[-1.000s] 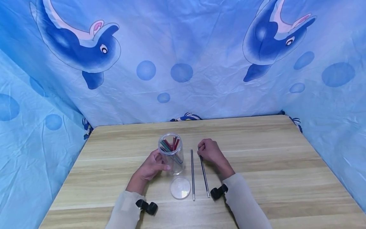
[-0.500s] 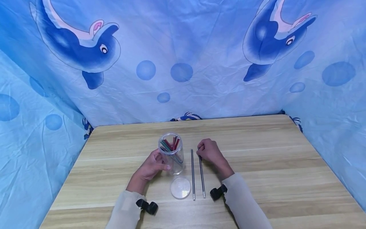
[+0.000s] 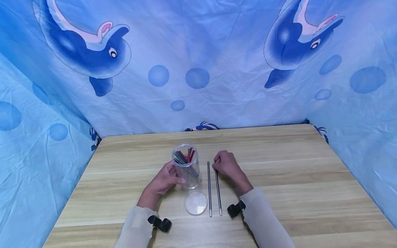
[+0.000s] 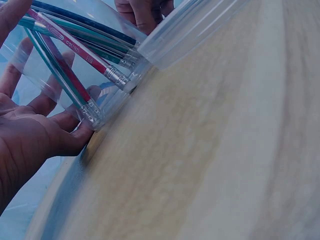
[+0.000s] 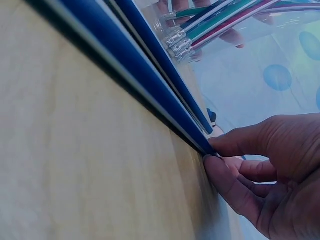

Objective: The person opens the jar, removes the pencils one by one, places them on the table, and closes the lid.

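Observation:
A clear plastic jar point(image 3: 191, 181) stands upright on the table, holding several red, green and dark pencils point(image 4: 75, 47). My left hand point(image 3: 165, 179) grips its left side, fingers curled round the wall. Right of the jar, two dark blue striped pencils lie nearly parallel on the table. The nearer-to-jar pencil point(image 3: 209, 189) is untouched. My right hand point(image 3: 228, 166) pinches the far end of the other pencil point(image 3: 218, 193) between thumb and fingers; in the right wrist view that pinched pencil point(image 5: 145, 75) slants up from the fingertips.
A round clear lid point(image 3: 195, 203) lies flat in front of the jar, left of the pencils. The wood-grain table point(image 3: 294, 179) reaches back to a blue dolphin-print curtain point(image 3: 198, 44), which also hangs at both sides.
The pinched pencil has swung left at its near end and now lies almost parallel to the other pencil. My right hand has shifted slightly left; my left hand and the jar have stayed put.

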`<move>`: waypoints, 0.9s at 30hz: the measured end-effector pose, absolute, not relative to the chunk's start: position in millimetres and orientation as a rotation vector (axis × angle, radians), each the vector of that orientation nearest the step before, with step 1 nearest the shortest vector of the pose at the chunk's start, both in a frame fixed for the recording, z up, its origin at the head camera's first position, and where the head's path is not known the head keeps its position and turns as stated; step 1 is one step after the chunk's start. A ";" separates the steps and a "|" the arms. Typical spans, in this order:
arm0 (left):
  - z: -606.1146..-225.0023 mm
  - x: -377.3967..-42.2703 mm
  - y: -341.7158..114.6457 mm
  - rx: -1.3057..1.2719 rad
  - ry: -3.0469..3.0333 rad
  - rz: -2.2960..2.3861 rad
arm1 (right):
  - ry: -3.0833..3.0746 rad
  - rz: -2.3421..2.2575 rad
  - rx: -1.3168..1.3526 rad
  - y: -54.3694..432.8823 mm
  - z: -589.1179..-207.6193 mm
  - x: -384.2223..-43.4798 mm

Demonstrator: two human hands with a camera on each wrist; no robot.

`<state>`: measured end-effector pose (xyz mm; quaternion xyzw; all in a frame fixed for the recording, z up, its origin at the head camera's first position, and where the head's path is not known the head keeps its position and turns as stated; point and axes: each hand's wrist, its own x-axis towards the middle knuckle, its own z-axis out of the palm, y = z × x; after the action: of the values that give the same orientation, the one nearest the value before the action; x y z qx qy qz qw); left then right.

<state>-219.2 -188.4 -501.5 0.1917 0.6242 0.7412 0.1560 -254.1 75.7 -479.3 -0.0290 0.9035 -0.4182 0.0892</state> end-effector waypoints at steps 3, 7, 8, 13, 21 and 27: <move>-501.7 -218.7 -187.9 0.529 1.788 2.117 | 2.694 -1.239 -0.080 75.5 -480.3 -254.3; -501.8 -218.2 -187.7 0.511 1.784 2.117 | 2.719 -1.232 -0.087 75.3 -482.1 -253.8; -502.0 -218.1 -187.8 0.507 1.783 2.118 | 2.727 -1.230 -0.084 75.3 -482.3 -253.8; -502.6 -218.7 -188.3 0.498 1.781 2.117 | 2.760 -1.231 -0.036 75.5 -482.2 -254.8; -502.4 -219.2 -187.9 0.512 1.771 2.120 | 2.816 -1.391 -0.155 74.3 -470.3 -253.6; -501.5 -218.7 -188.1 0.514 1.763 2.129 | 2.850 -1.549 -0.363 69.3 -444.5 -243.3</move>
<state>-218.7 -188.1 -501.5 0.1803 0.6186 0.7469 0.1643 -243.3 69.3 -444.5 -0.1110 0.8716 -0.4736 -0.0612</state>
